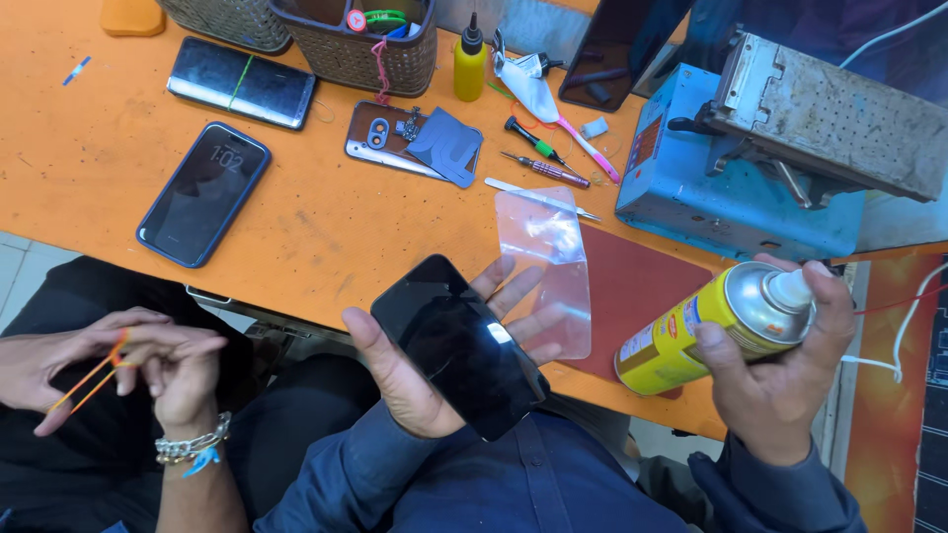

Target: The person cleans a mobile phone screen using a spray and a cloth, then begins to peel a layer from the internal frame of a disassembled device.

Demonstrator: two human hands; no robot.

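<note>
Centrally, left hand point(415, 380) gripping phone point(457, 343), right hand point(780, 380) around spray can point(706, 326), table edge point(296, 314) beneath.

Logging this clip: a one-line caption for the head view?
Left hand holds a black phone; right hand grips a yellow spray can over an orange workbench.

Orange bench point(89, 178), black glass, yellow can

The phone point(459, 345) is glossy black; the spray can point(706, 331) yellow with a silver top and white nozzle; the mat point(632, 296) dark red; the machine point(731, 188) pale blue.

Yellow-labelled spray can point(696, 331) right; dark phone screen point(459, 345) centre, apparently off.
</note>
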